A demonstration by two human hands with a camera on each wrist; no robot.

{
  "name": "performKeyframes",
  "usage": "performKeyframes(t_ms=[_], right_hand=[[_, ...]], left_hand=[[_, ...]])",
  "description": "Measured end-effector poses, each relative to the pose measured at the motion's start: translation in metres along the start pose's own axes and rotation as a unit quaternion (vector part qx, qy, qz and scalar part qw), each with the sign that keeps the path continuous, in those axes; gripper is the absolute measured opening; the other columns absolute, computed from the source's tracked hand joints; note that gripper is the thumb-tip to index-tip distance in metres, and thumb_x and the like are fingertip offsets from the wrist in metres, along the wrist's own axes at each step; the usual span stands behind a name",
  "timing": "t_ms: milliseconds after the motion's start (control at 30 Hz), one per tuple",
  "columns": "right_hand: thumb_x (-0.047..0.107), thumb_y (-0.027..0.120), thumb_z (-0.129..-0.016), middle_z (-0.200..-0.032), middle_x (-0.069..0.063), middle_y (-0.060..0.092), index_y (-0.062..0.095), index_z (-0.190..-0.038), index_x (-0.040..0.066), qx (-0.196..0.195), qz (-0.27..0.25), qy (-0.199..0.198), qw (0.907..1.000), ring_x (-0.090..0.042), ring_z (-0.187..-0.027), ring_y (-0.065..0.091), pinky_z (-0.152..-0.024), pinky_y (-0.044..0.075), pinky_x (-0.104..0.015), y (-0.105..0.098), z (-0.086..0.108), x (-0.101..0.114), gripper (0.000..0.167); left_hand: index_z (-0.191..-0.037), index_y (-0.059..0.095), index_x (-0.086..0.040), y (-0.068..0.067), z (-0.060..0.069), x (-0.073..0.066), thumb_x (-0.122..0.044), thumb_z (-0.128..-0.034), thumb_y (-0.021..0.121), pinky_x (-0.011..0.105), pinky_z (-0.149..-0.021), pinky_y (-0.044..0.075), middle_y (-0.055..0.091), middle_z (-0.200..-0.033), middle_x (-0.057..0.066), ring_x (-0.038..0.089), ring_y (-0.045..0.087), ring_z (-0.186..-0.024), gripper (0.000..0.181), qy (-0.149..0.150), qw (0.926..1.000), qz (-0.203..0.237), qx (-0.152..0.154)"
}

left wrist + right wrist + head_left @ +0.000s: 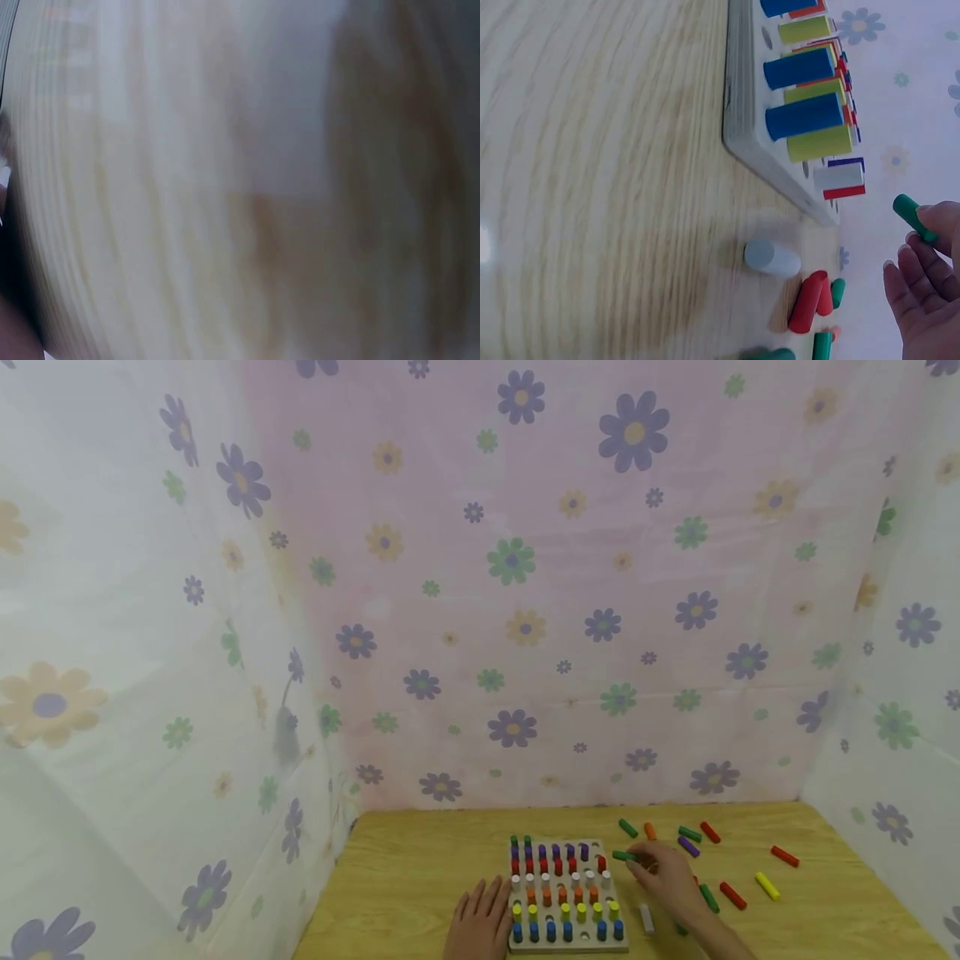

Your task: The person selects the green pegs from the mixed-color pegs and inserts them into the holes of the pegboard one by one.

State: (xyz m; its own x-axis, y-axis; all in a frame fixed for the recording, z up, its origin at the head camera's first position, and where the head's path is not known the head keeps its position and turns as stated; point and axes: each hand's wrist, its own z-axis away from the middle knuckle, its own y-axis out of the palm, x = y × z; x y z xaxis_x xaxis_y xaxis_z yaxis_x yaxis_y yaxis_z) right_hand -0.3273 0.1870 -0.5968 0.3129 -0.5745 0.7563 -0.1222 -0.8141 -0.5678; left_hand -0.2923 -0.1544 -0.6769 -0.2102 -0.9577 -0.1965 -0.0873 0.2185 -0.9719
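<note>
My right hand (670, 883) pinches a green peg (623, 855) between thumb and fingertips, just right of the pegboard's far corner. In the right wrist view, the green peg (907, 211) sticks out past the thumb, apart from the board. The white pegboard (740, 105) bears rows of blue, yellow, orange, white, red and purple pegs, with two green pegs (521, 841) at the far left. Some holes show between them. My left hand (480, 920) lies flat on the table by the board's left edge, fingers extended. Blurred wood grain fills most of the left wrist view.
Loose pegs lie on the wooden table (405, 877) right of the board, among them a white peg (647, 919), a yellow peg (767, 886), a purple peg (687, 846) and several red and green ones. Flowered cloth walls (555, 593) enclose the back and sides.
</note>
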Motion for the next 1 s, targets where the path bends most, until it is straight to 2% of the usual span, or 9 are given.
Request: performKeyframes(t_ms=[267, 500, 667, 867, 1000], right_hand=[[0.002, 0.075, -0.092, -0.083, 0.003, 0.065, 0.075, -0.099, 0.006, 0.010, -0.027, 0.030, 0.9991, -0.008, -0.071, 0.055, -0.061, 0.050, -0.023, 0.019, -0.011, 0.017, 0.009], [0.002, 0.073, -0.093, -0.083, 0.000, 0.067, 0.075, -0.102, 0.003, 0.024, -0.049, 0.034, 0.9980, -0.011, -0.069, 0.057, -0.059, 0.051, -0.024, 0.036, -0.021, 0.026, 0.009], [0.002, 0.073, -0.093, -0.090, -0.002, 0.067, 0.074, -0.104, 0.002, 0.023, -0.070, 0.035, 0.9966, -0.011, -0.075, 0.059, -0.062, 0.053, -0.024, 0.050, -0.024, 0.033, 0.011], [0.003, 0.075, -0.093, -0.090, 0.000, 0.068, 0.075, -0.103, 0.003, 0.005, -0.078, 0.026, 0.9966, -0.011, -0.078, 0.061, -0.064, 0.055, -0.023, 0.064, -0.030, 0.041, 0.010], [0.005, 0.074, -0.094, -0.090, 0.001, 0.067, 0.074, -0.103, 0.006, 0.000, -0.067, 0.026, 0.9974, -0.011, -0.079, 0.059, -0.065, 0.054, -0.023, 0.074, -0.035, 0.046, 0.009]], left_hand=[[-0.156, 0.046, -0.033, 0.000, -0.001, 0.001, -0.062, -0.1082, 0.013, 0.055, -0.118, 0.035, 0.050, -0.155, -0.005, 0.028, 0.044, -0.144, 0.065, -0.001, 0.9999, 0.012, 0.011], [-0.156, 0.046, -0.034, 0.000, -0.002, -0.001, -0.061, -0.1086, 0.014, 0.055, -0.119, 0.034, 0.049, -0.156, -0.004, 0.028, 0.044, -0.145, 0.063, -0.005, 0.9997, 0.016, 0.015], [-0.157, 0.045, -0.032, 0.001, -0.003, -0.001, -0.060, -0.1089, 0.015, 0.056, -0.118, 0.034, 0.048, -0.157, -0.003, 0.029, 0.043, -0.145, 0.063, -0.002, 0.9995, 0.020, 0.025], [-0.157, 0.045, -0.031, 0.002, -0.002, 0.000, -0.058, -0.1097, 0.019, 0.058, -0.117, 0.035, 0.049, -0.156, -0.003, 0.030, 0.044, -0.144, 0.060, 0.001, 0.9996, 0.023, 0.016], [-0.156, 0.046, -0.032, 0.003, -0.003, 0.001, -0.059, -0.1093, 0.017, 0.057, -0.117, 0.035, 0.050, -0.155, -0.003, 0.030, 0.044, -0.144, 0.061, 0.000, 0.9998, 0.020, 0.007]])
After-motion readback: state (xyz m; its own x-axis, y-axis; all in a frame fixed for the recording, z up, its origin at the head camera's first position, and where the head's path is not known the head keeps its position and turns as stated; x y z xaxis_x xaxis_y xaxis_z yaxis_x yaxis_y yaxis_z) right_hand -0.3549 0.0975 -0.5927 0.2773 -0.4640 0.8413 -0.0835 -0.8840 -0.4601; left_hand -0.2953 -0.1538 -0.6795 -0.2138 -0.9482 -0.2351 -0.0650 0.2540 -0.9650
